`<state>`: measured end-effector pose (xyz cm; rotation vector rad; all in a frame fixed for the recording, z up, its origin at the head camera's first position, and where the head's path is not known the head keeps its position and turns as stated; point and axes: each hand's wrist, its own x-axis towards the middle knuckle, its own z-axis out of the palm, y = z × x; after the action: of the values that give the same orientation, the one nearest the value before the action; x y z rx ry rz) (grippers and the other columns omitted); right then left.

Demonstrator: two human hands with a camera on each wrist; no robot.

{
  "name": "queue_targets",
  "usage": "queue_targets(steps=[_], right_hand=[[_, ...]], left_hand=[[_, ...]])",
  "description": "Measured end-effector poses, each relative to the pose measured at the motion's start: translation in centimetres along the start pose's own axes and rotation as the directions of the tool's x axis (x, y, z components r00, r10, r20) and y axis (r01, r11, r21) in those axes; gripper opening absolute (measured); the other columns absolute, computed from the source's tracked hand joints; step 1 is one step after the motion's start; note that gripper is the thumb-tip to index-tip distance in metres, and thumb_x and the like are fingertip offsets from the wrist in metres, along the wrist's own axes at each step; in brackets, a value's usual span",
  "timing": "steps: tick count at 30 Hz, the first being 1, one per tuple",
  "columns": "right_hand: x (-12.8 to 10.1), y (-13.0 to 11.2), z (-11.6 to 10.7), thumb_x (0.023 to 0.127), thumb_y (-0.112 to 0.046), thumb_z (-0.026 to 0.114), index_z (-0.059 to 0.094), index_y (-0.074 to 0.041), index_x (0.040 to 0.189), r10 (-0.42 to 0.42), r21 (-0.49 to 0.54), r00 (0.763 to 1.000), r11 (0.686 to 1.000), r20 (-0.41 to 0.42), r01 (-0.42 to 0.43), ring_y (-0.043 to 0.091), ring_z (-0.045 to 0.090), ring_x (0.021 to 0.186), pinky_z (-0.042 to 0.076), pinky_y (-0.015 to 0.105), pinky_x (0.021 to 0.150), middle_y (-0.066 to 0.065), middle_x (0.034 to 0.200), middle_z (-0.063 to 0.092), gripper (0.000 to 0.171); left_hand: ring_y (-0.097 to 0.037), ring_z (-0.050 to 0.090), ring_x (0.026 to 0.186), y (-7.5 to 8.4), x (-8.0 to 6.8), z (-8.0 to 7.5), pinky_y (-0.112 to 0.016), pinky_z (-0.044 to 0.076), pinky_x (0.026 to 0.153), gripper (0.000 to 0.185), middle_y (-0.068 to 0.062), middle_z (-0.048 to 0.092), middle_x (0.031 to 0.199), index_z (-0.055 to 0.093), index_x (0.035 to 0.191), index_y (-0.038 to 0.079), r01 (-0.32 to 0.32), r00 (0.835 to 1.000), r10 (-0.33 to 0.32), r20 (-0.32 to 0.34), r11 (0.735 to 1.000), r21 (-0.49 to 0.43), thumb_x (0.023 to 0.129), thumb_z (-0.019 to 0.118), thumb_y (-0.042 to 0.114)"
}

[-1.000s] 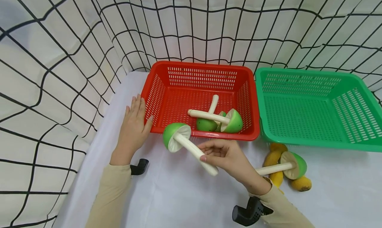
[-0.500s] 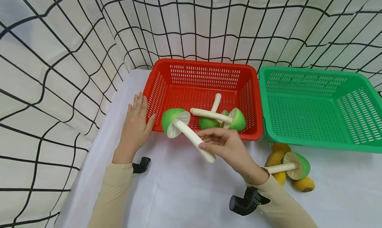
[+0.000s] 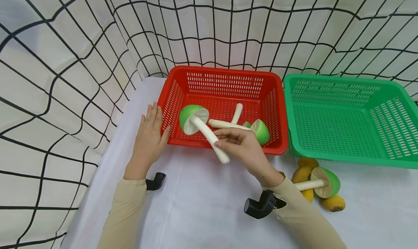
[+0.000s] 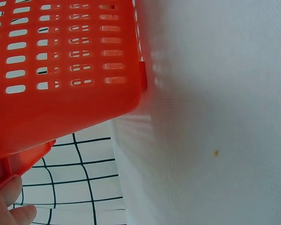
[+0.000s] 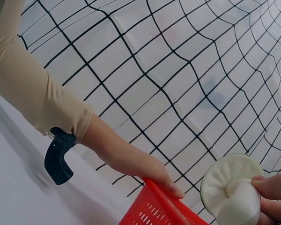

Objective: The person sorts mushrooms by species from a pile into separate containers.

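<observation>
Left hand (image 3: 148, 135): lies flat with fingers straight at the 9 o'clock side of the red basket (image 3: 225, 72), palm against the basket's outer wall; it steadies the basket and grips nothing. In the left wrist view only the basket's corner (image 4: 61, 70) and the white table cover (image 4: 215, 117) show clearly, with a fingertip at the lower edge.

Held toy mushroom (image 3: 199, 127): green cap, cream stem, tilted with the cap toward 10 o'clock, hanging over the basket's near rim. The cap is above the basket's interior; the stem end still points out toward 5 o'clock over the table.

Right hand (image 3: 241, 147): fingers and thumb curled round the stem about halfway along. The right wrist view shows the cap's pale underside (image 5: 232, 185) beside the fingertips.

Inside the basket, at 3 o'clock of the held cap, lie two more green mushrooms (image 3: 258, 129), stems crossed.

Judgement on the step: the placing is best done by carrying the stem end past the rim before letting go, and lowering the cap into the bare floor at the basket's 9 o'clock side, so that it does not knock the crossed stems.

Green basket (image 3: 352, 82): stands just beside the red one at 3 o'clock. At its near edge, on the table, lie another mushroom (image 3: 323, 183) and yellow toy fruits (image 3: 333, 203).
</observation>
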<state>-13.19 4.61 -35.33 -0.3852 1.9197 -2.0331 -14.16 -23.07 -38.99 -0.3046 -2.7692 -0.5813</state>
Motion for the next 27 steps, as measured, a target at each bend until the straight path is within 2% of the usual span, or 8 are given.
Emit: queue_targets(steps=[6,11,17,27], right_hand=[[0.7,0.2,0.1,0.083,0.0,0.069,0.066,0.005,0.112,0.017,0.012,1.0,1.0,-0.022,-0.017,0.021,0.066,0.087,0.053,0.031,0.076,0.014,0.104,0.067,0.03],[1.1,0.1,0.3,0.083,-0.001,0.068,0.065,0.004,0.115,0.008,0.021,1.0,1.0,-0.02,-0.007,0.022,0.065,0.089,0.053,0.031,0.076,0.014,0.106,0.067,0.032],[1.9,-0.1,0.6,0.084,-0.001,0.068,0.066,0.003,0.114,0.009,0.016,0.999,1.0,-0.048,-0.008,0.022,0.065,0.09,0.052,0.029,0.075,0.015,0.102,0.068,0.031],[2.4,-0.5,1.0,0.084,-0.001,0.068,0.066,0.003,0.112,0.052,0.068,0.995,0.997,-0.084,-0.047,0.021,0.065,0.085,0.055,0.033,0.071,0.013,0.095,0.068,0.028]], left_hand=[[-0.035,0.011,0.142,0.0,0.0,0.0,-0.054,0.011,0.111,0.061,-0.024,0.018,0.152,0.025,0.142,-0.013,0.001,1.0,-0.001,0.0,1.0,-0.004,0.095,0.045,0.02],[-0.037,0.012,0.142,0.0,0.0,0.0,-0.054,0.012,0.111,0.061,-0.025,0.018,0.152,0.025,0.142,-0.013,0.002,1.0,-0.002,0.001,1.0,-0.003,0.095,0.045,0.02],[-0.034,0.009,0.142,0.1,0.0,-0.2,-0.054,0.011,0.112,0.061,-0.024,0.017,0.153,0.025,0.142,-0.013,0.009,1.0,-0.009,0.005,1.0,-0.001,0.096,0.044,0.021],[-0.036,0.012,0.142,0.1,-0.1,-0.1,-0.054,0.011,0.112,0.061,-0.023,0.017,0.153,0.026,0.142,-0.013,0.007,1.0,-0.007,-0.004,1.0,-0.004,0.095,0.044,0.022]])
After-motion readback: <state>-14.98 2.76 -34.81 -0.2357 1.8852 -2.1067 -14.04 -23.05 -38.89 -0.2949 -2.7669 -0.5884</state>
